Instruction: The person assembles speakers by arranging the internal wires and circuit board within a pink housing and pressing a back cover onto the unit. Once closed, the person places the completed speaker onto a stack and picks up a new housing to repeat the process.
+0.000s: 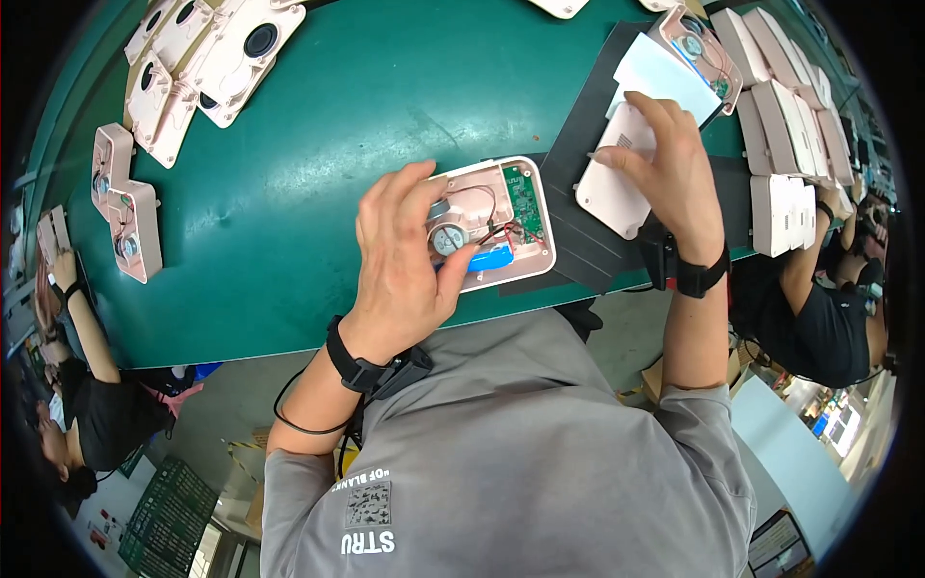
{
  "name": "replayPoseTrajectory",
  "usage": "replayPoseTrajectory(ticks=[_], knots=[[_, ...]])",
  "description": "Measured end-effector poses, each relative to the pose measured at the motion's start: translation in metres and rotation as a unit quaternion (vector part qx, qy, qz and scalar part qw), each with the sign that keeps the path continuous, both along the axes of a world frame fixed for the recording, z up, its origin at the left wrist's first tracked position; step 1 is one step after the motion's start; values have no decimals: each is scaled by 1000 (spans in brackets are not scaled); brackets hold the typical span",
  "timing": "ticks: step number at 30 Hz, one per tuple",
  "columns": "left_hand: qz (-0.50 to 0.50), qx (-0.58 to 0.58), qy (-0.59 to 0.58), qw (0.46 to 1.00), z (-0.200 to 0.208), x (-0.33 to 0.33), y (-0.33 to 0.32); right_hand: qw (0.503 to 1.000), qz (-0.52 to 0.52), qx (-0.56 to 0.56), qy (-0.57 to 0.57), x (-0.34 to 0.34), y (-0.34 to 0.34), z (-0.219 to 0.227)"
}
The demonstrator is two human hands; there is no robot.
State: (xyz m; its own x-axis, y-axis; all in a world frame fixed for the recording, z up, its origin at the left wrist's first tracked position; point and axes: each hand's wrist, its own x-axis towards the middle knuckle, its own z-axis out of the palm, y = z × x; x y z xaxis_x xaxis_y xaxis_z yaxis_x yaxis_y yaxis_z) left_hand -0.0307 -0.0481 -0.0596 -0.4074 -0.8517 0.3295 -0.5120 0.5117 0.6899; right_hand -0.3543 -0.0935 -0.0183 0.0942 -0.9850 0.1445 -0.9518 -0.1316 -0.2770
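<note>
An open pink housing [525, 252] lies on the green table near its front edge. It shows a green circuit board, a round speaker, a blue battery and red and black wires. My left hand [405, 260] grips its left side, thumb pressed by the battery. My right hand [670, 173] holds a pale pink cover panel [607, 197], which rests on a black mat [578, 144] just right of the housing. Both wrists wear black straps.
Several open pink housings [207, 58] lie at the far left and more [125, 202] at the left edge. A row of closed pink covers [785, 125] stands at the right, beside another open unit [699, 48]. Co-workers sit at the left [77, 385] and right [829, 289].
</note>
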Motion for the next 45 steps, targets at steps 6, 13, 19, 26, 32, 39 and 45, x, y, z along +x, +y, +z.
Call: replayPoseTrajectory(ticks=[6, 13, 19, 26, 32, 39, 45], knots=[[8, 0, 44, 999, 16, 1, -1, 967, -74, 120, -211, -33, 13, 30], [22, 296, 220, 929, 50, 32, 2, 857, -218, 54, -463, 24, 51, 71], [21, 423, 321, 847, 50, 37, 9, 819, -141, 196, -520, 84, 48, 57], [99, 360, 262, 890, 37, 48, 8, 898, -56, 168, -402, 98, 33, 49], [116, 361, 260, 888, 30, 44, 0, 908, -61, 168, -380, 99, 26, 42], [123, 359, 250, 891, 28, 43, -4, 906, -80, 178, -375, 99, 22, 37], [124, 321, 160, 925, 26, 42, -9, 915, -72, 150, -368, 99, 24, 21]])
